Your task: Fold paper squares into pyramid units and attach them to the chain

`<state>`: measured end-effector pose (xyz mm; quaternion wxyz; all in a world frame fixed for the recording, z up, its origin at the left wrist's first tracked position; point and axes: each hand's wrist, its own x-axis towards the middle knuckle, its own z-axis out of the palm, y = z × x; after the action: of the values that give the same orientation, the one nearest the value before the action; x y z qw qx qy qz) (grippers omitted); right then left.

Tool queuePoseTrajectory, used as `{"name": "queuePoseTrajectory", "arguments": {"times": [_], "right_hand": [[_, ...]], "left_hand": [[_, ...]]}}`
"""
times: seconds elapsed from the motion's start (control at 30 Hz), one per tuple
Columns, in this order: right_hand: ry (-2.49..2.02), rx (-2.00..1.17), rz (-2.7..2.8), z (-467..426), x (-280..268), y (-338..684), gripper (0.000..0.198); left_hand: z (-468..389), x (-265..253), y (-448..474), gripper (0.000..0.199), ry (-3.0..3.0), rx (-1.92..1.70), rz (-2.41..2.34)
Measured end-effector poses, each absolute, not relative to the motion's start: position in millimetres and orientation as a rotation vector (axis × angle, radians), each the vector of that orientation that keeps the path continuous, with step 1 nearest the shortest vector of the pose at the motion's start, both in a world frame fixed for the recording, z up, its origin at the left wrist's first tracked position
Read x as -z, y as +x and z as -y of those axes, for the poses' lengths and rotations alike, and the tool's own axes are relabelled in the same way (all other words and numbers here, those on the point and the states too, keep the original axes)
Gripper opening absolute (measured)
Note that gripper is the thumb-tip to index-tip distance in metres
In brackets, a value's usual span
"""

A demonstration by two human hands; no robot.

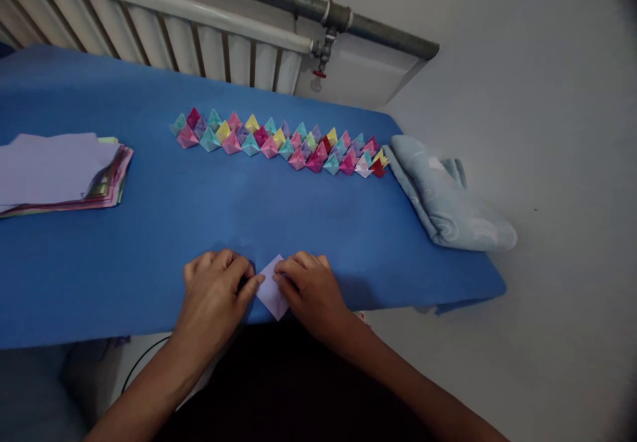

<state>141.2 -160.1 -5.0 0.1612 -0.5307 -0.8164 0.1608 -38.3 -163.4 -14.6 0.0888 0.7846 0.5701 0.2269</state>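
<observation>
Your left fingers (247,291) and right fingers (291,268) pinch opposite sides of the lilac paper (271,294), likely steadying it | it lies at the near edge of the counter (199,210), within easy reach | folded paper pieces (269,148) sit rowed beyond, seemingly clear of your work | paper stack (47,170) left

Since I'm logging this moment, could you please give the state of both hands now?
Left hand: fingers curled, thumb at the lilac paper; grip cannot be told.
Right hand: closed, thumb and forefinger holding the paper's right side.
</observation>
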Motion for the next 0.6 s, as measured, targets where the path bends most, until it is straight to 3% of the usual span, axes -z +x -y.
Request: {"name": "queuePoseTrajectory", "arguments": {"times": [0.33, 0.6], "right_hand": [[-1.564, -0.381, 2.318, 159.8, 9.8, 148.9, 0.021], [-1.490, -0.302, 2.271, 158.4, 15.0, 153.5, 0.018]], "left_hand": [[163.5, 20.6, -49.1, 0.020, 2.442, -0.681, -1.758], [159.0, 6.6, -36.1, 0.023, 2.811, -0.578, -1.005]]}}
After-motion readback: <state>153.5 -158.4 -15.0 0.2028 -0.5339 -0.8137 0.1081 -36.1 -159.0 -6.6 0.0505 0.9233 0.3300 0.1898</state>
